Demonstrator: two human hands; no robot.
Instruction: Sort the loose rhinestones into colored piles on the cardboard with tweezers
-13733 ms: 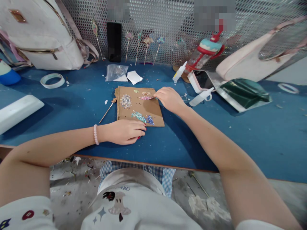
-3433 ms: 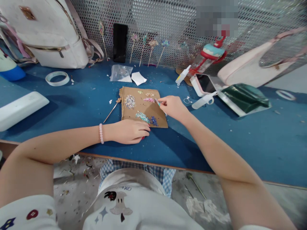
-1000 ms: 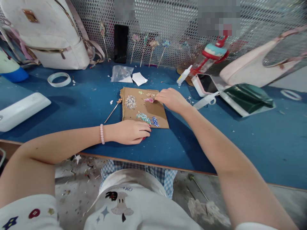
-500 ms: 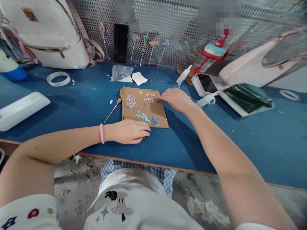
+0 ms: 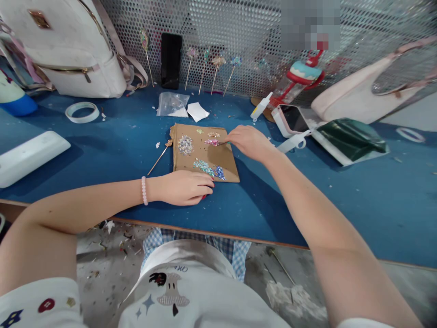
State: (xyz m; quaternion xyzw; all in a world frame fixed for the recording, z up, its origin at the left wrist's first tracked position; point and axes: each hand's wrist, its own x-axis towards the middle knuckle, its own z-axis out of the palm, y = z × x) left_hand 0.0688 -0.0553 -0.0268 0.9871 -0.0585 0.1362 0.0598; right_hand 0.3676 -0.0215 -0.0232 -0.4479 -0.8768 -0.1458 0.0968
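Note:
A square of brown cardboard (image 5: 218, 157) lies on the blue table, bearing small heaps of shiny gems. Pale silvery gems (image 5: 185, 145) lie at its left, pink ones (image 5: 211, 142) toward the upper right, and turquoise ones (image 5: 204, 166) beside dark blue ones (image 5: 219, 172) near the front. My right hand (image 5: 251, 142) pinches a thin, pointed metal tool (image 5: 222, 143), its tip at the pink gems. My left hand (image 5: 187, 187) rests palm down over the cardboard's front edge, fingers stretched loosely. To the left, a gold hairpin-like stick (image 5: 160, 157) leans its decorated end on the cardboard.
Several decorated sticks (image 5: 216, 75) and a black phone (image 5: 171, 60) lean against the perforated metal panel. Behind the cardboard lie a plastic bag (image 5: 172, 105) and white paper (image 5: 197, 111). A glue bottle (image 5: 261, 106), white device (image 5: 290, 120) and green pouch (image 5: 351, 139) are at right; tape (image 5: 82, 112) is at left.
My right hand has shifted slightly left, bringing the tool's tip further onto the pink gems. My left hand stays on the cardboard's edge.

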